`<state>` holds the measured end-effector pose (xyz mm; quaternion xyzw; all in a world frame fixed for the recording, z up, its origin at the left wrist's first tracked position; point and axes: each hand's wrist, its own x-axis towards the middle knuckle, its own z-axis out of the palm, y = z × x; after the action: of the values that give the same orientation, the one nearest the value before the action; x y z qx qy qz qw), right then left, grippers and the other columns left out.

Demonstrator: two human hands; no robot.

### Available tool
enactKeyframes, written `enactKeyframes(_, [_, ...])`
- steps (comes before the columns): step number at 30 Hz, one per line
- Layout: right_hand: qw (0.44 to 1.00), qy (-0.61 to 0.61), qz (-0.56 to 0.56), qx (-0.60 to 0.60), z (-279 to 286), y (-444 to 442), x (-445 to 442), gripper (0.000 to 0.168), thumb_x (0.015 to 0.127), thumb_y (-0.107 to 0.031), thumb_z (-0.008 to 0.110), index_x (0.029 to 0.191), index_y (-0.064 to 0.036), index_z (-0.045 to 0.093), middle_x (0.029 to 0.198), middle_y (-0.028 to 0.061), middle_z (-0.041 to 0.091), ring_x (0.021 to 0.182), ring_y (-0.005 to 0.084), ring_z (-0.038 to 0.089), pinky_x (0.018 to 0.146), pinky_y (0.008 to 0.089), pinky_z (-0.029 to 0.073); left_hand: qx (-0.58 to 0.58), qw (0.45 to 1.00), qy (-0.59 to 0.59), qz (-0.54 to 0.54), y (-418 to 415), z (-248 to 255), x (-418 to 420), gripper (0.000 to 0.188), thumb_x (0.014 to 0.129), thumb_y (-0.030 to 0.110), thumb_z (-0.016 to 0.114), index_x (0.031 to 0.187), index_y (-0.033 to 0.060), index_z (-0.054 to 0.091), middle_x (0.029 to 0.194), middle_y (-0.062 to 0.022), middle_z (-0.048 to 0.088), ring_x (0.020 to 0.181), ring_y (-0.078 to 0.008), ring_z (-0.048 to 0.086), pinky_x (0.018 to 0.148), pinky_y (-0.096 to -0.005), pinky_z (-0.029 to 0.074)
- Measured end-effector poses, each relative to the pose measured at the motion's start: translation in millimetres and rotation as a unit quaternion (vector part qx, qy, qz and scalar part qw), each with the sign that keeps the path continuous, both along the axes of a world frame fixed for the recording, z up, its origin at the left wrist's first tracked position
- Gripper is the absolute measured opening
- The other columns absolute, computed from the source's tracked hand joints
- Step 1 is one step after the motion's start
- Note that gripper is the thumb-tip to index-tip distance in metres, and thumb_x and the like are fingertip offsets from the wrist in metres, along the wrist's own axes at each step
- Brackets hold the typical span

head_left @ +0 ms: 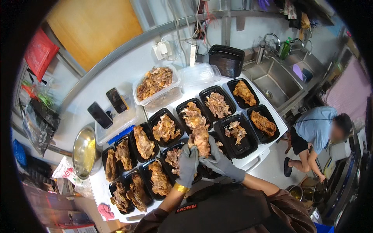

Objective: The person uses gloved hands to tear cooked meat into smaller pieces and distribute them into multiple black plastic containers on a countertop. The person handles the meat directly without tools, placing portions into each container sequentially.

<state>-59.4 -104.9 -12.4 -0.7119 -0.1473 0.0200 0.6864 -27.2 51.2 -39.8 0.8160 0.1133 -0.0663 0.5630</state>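
My left hand [186, 161] and my right hand [223, 163], both in grey gloves, grip a piece of browned cooked meat [201, 142] between them. It is held over several black plastic trays on a white table. Just beyond it, a black tray [182, 102] holds torn meat pieces. Right of my hands, another tray [250, 150] has a few small shreds. Trays partly hidden under my hands also contain torn meat [172, 160]. To the left, whole browned pieces [159, 177] lie in trays; two more, including one chunk [263, 123], sit at the right.
A clear plastic tub [157, 99] heaped with shredded meat stands at the back, beside a clear lid [201, 75] and stacked black trays [226, 59]. Two phones [100, 115] rest on a lidded box. A steel bowl [84, 154] is left, a sink [272, 78] right. A person [314, 128] bends nearby.
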Motion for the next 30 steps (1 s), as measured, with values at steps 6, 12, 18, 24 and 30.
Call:
enactKeyframes(6, [0.997, -0.010, -0.060, 0.046, 0.9, 10.7, 0.7, 0.068, 0.089, -0.002, 0.048, 0.147, -0.002, 0.013, 0.146, 0.0180, 0.025, 0.132, 0.0239, 0.031, 0.107, 0.0348, 0.028, -0.190, 0.980, -0.033, -0.055, -7.1, 61.0, -15.9, 0.030, 0.089, 0.007, 0.059, 0.118, 0.0006, 0.052, 0.096, -0.0084, 0.062, 0.081, -0.0135, 0.063, 0.065, -0.0265, 0.052])
enactKeyframes(12, [0.968, 0.128, -0.061, 0.207, -0.8, -6.9, 14.6, 0.044, 0.099, -0.023, 0.043, 0.136, -0.003, 0.032, 0.112, 0.0101, 0.056, 0.094, 0.0150, 0.059, 0.074, 0.0266, 0.052, -0.101, 0.971, -0.049, -0.213, 17.4, 51.9, 0.1, 0.031, 0.096, 0.026, 0.051, 0.117, 0.0033, 0.055, 0.104, -0.0122, 0.063, 0.085, -0.0169, 0.064, 0.074, -0.0303, 0.056])
enactKeyframes(18, [0.969, 0.157, 0.110, 0.158, 41.9, -51.1, 24.7, 0.049, 0.098, -0.035, 0.044, 0.136, -0.005, 0.037, 0.121, 0.0091, 0.056, 0.098, 0.0146, 0.061, 0.083, 0.0275, 0.053, -0.154, 0.969, -0.031, -0.193, 69.4, 123.8, 21.7, 0.039, 0.095, 0.035, 0.052, 0.121, 0.0056, 0.054, 0.103, -0.0114, 0.064, 0.090, -0.0185, 0.064, 0.079, -0.0339, 0.055])
enactKeyframes(24, [0.957, 0.149, 0.241, 0.057, 59.4, -54.2, 40.1, 0.050, 0.095, -0.037, 0.051, 0.129, -0.001, 0.048, 0.113, 0.0095, 0.061, 0.096, 0.0129, 0.061, 0.087, 0.0252, 0.050, -0.179, 0.819, -0.001, -0.545, 72.6, 73.8, 42.3, 0.071, 0.081, 0.041, 0.069, 0.138, 0.0091, 0.041, 0.136, -0.0182, 0.046, 0.111, -0.0245, 0.055, 0.095, -0.0380, 0.046])
enactKeyframes(30, [0.990, 0.101, 0.074, -0.062, 80.3, -57.1, 49.3, 0.061, 0.093, -0.043, 0.052, 0.134, 0.000, 0.040, 0.116, 0.0180, 0.055, 0.109, 0.0216, 0.056, 0.091, 0.0311, 0.049, -0.447, 0.820, 0.199, -0.296, 25.4, 46.5, 19.7, 0.066, 0.076, 0.018, 0.078, 0.129, -0.0001, 0.044, 0.117, -0.0140, 0.059, 0.102, -0.0179, 0.060, 0.080, -0.0286, 0.053])
